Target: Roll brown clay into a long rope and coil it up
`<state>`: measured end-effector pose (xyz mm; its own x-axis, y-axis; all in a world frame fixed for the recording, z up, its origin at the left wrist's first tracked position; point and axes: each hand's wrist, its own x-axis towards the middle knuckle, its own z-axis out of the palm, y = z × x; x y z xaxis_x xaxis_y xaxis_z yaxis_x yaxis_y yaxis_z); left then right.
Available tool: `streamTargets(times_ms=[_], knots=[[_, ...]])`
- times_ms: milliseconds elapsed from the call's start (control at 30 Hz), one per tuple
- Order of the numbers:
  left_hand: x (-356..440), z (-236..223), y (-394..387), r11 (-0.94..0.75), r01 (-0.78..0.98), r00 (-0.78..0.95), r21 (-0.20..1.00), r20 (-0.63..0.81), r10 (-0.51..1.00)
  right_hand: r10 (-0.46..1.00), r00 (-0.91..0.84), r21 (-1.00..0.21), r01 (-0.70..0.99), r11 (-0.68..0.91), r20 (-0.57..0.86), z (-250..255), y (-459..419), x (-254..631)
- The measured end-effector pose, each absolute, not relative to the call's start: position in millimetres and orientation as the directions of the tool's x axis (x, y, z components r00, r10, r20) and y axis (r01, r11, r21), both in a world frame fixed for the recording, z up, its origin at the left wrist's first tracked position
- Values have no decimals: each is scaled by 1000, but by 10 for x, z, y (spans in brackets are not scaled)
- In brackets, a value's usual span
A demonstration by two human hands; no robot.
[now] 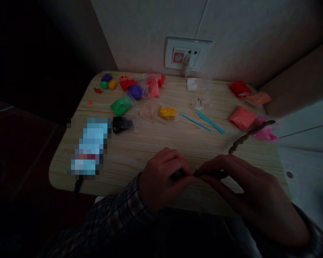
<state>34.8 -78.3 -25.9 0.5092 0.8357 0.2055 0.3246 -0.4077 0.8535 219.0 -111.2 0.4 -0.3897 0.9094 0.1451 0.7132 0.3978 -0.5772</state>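
Note:
Near the table's front edge, my left hand and my right hand meet, thumbs and fingertips pinched together. A long, bumpy brown clay strip rises from behind my right hand toward the upper right. Its other end appears to run down to where the fingertips meet, partly hidden by my fingers. Beyond them lie a thin blue stick tool and a flat blue clay knife, touching neither hand.
Bags of coloured clay, such as green, black, yellow and coral, lie across the table. A phone with a blurred screen is at left. Small clay fruits sit behind it. A wall socket holds a plug.

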Motion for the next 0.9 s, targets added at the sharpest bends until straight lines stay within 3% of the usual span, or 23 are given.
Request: streamTargets(times_ms=[333,567,733,900], knots=[[361,-236,-782,-301,297,514,906,114,850,933,-327,-620,703,348,153,31,-1147,2158],[359,-174,-777,-19,179,524,984,-80,848,931,-320,-624,695,357,176,43,-1178,2147],[368,-151,-757,195,94,549,976,-214,808,916,-329,-624,673,397,228,12,-1202,2126],[392,-170,-770,135,69,526,989,-151,837,900,-367,-638,640,427,234,-13,-1231,2133]])
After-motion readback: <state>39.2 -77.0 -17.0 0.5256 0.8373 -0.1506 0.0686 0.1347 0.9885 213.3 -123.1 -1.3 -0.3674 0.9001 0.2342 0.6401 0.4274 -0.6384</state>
